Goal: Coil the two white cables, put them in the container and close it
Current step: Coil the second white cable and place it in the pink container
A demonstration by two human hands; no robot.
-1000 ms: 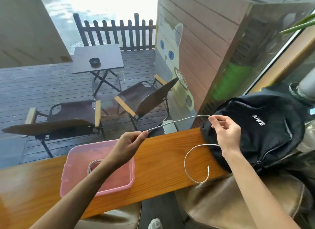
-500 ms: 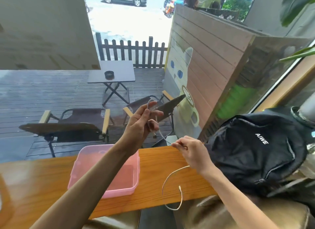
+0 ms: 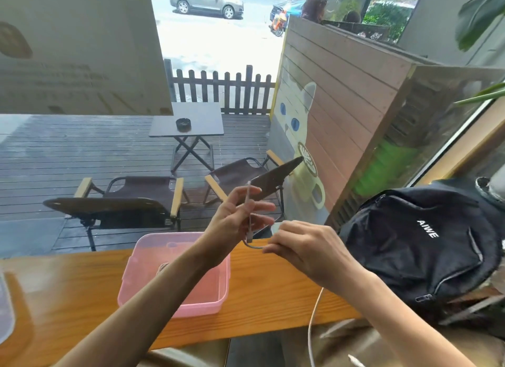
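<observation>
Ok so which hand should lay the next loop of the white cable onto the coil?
Probably the right hand: it pinches the white cable just ahead of the slack trailing below the wooden counter, so it can feed. The left hand is holding the started loops upright above the pink container.

Translucent pink plastic container on glossy wooden counter; matt black cloth backpack.

A black backpack rests on a wooden counter. Outside, two folding chairs face a small table holding an ashtray.
</observation>
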